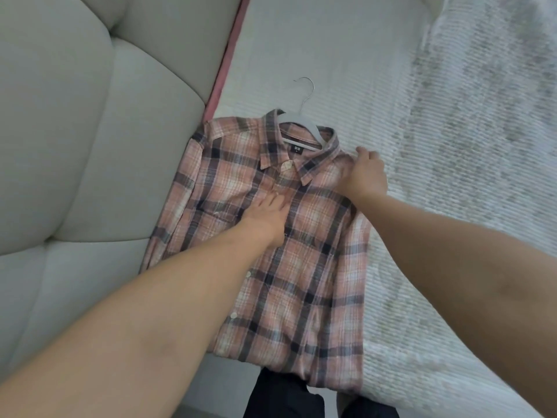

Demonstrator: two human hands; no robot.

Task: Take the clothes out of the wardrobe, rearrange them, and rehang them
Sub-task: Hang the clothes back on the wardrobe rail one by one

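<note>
Low in the frame I see dark trouser legs (319, 396). The pink-and-navy plaid flannel shirt (301, 267) lies flat on the white ribbed bedspread (422, 206), centre frame. My left hand (268, 211) presses flat on its chest; my right hand (366, 173) pinches its shoulder. A white plastic hanger (301, 119) sits in the collar, beside the grey padded headboard (90, 131).

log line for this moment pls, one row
plaid shirt flat on bed, on hanger | left hand presses chest | right hand grips shoulder | stage: rearranging

Left grip (268, 211) flat, right grip (366, 173) curled.
</note>
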